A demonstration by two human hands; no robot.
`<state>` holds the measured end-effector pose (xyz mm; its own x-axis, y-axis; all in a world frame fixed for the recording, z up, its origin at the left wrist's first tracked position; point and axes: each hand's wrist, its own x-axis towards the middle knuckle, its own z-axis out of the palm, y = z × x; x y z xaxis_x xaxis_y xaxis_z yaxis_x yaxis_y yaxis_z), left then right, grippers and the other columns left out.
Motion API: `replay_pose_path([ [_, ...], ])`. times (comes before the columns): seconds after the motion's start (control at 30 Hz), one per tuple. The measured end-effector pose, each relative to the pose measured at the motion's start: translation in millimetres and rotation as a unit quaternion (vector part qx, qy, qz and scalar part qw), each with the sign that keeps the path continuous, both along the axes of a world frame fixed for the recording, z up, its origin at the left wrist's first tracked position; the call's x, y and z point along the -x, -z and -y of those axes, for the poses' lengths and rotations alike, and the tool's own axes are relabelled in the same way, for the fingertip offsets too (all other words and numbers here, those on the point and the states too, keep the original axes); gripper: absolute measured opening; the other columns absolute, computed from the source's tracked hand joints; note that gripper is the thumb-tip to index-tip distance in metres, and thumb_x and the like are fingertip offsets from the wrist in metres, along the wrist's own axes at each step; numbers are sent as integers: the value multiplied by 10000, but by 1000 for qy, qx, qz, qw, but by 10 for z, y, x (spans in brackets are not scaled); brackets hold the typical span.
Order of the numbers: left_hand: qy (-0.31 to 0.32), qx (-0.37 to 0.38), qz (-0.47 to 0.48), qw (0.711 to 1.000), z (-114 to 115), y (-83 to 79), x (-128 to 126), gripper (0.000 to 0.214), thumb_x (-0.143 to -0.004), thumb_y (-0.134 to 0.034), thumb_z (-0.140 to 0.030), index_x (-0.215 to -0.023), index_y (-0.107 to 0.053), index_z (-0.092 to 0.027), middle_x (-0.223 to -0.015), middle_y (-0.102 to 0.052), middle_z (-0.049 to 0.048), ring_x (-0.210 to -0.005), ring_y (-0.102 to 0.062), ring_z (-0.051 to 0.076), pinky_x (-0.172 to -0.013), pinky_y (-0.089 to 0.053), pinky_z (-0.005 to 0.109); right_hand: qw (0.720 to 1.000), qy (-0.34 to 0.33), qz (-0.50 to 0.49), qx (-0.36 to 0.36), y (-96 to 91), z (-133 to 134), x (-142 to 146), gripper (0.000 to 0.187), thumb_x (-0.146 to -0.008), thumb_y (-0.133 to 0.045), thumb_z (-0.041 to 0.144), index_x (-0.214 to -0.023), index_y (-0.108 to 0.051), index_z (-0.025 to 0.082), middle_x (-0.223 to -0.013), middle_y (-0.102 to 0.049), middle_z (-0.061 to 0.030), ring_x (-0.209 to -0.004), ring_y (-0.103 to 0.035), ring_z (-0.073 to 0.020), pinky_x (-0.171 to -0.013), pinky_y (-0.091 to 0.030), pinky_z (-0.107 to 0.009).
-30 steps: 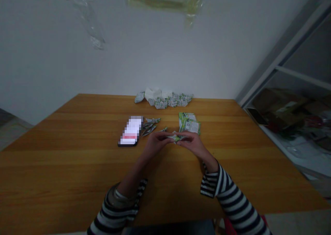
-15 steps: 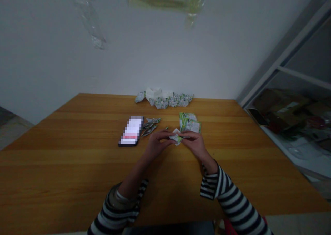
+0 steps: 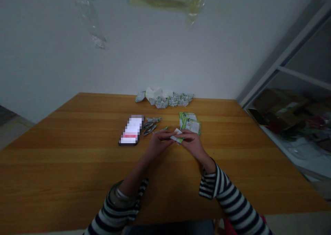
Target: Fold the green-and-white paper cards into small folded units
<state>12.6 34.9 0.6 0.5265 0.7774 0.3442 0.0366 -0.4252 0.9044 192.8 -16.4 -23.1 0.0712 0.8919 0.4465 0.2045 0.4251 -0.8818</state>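
Between my two hands is a small white-and-green printed paper piece [image 3: 177, 137], held above the wooden table [image 3: 103, 173]. My left hand [image 3: 159, 143] pinches its left side with thumb and fingers. On the other side, my right hand [image 3: 192, 142] is closed on the paper's right edge. Just behind my right hand lie flat green-and-white printed packets [image 3: 190, 125], overlapping each other. Several crumpled, opened packets [image 3: 150, 125] rest beyond my left hand, and another scrap [image 3: 165, 128] shows partly behind its fingers.
A phone [image 3: 131, 130] with a lit, blurred screen lies left of my hands. Crumpled printed paper and white tissue [image 3: 162, 99] sit in a row along the wall. To the right stands a shelf [image 3: 287, 121] holding boxes, with a dark phone-like slab [image 3: 258, 117] at its edge.
The paper has turned and looks more folded between my fingers. My right hand has shifted slightly left, its fingers covering more of the paper.
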Motion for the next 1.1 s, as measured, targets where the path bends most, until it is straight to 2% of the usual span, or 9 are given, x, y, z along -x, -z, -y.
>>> replay_pose_path([
  [0.17,-15,86,42,995,-6,-6,14,294,-728,-729,-178,-1021,-750,-194,-1017,-745,79,-902,-684,213,-795,-536,293,996,16,-71,59,31,11,9,217,-692,-781,297,-901,-783,237,-909,-765,-63,-795,-707,-203,-722,-566,-308],
  [0.27,0,114,66,991,-20,-5,43,274,-726,-731,-181,-999,-758,-183,-1030,-741,85,-933,-682,218,-839,-531,307,996,4,-69,61,-16,33,-3,186,-699,-772,301,-870,-786,228,-885,-767,-62,-773,-710,-194,-711,-570,-297],
  [0.43,21,87,40,995,-24,-38,69,231,-733,-727,-187,-960,-769,-193,-1005,-739,82,-900,-682,207,-794,-531,289,997,-20,-30,63,-71,40,-35,179,-719,-751,290,-890,-786,247,-917,-768,-59,-827,-708,-209,-742,-559,-317],
  [0.57,20,59,26,998,-7,-72,37,219,-723,-747,-213,-940,-773,-211,-940,-754,71,-867,-681,205,-780,-533,295,993,34,-61,93,-58,21,-16,121,-688,-757,323,-756,-784,227,-747,-767,-39,-673,-695,-193,-642,-555,-295],
  [0.63,-1,53,33,998,-1,-69,10,192,-723,-751,-222,-914,-779,-224,-916,-762,59,-852,-685,201,-775,-535,292,988,69,-95,96,-49,9,17,125,-667,-763,330,-701,-761,210,-674,-749,-28,-598,-669,-171,-588,-540,-269],
  [0.73,-42,56,48,996,8,-38,-26,145,-737,-741,-232,-874,-785,-227,-888,-766,49,-820,-693,195,-743,-539,281,980,87,-144,107,-38,-3,80,181,-640,-778,355,-654,-700,192,-610,-716,-10,-533,-630,-146,-533,-510,-246],
  [0.97,-136,117,79,981,71,34,-109,144,-710,-759,-304,-762,-774,-171,-774,-765,49,-735,-693,199,-708,-544,297,980,92,-150,96,-17,18,162,276,-742,-711,426,-645,-621,184,-561,-645,14,-506,-564,-117,-513,-448,-225],
  [1.03,-143,129,82,978,77,44,-116,161,-716,-752,-317,-757,-763,-162,-751,-759,44,-700,-683,188,-685,-538,286,981,88,-145,90,-25,32,175,270,-765,-690,438,-680,-625,191,-593,-656,8,-541,-588,-132,-536,-465,-235],
  [1.1,-139,112,80,981,74,49,-108,161,-735,-734,-319,-743,-750,-159,-723,-744,36,-670,-665,173,-652,-524,267,983,72,-144,91,-35,44,184,232,-782,-678,431,-842,-661,208,-663,-689,1,-592,-625,-153,-565,-490,-249],
])
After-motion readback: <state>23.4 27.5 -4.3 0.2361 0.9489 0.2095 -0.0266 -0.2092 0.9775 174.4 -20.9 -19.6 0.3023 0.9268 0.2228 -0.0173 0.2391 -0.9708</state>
